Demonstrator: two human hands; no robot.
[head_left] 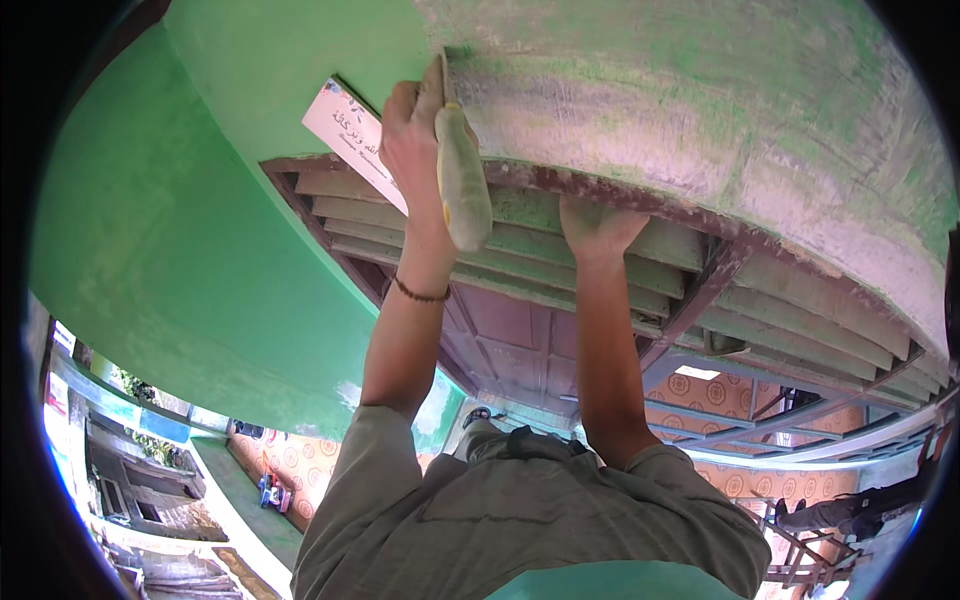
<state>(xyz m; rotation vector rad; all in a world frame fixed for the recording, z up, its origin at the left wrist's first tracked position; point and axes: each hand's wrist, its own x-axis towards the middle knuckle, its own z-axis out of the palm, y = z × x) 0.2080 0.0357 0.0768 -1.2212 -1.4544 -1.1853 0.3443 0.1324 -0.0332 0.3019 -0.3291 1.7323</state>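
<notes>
My left hand [408, 150] is closed on a scraper [462, 180] with a dusty pale yellow-green handle, its thin edge held against the wall [620, 90] where green paint borders pale, patchy plaster. Behind that hand, a tilted pale printed sign [340, 125] rests at the wall, partly hidden. My right hand [600, 225] grips the louvered vent [660, 245] under a weathered brown frame [700, 220], its fingertips mostly hidden. A beaded bracelet is on my left wrist.
Below are a brown panelled door [510, 350], barred window frames, a patterned tile floor [725, 485] and a wooden scaffold [800, 550]. A co-worker's leg [830, 515] shows at the right. A smooth green wall [180, 250] curves along the left.
</notes>
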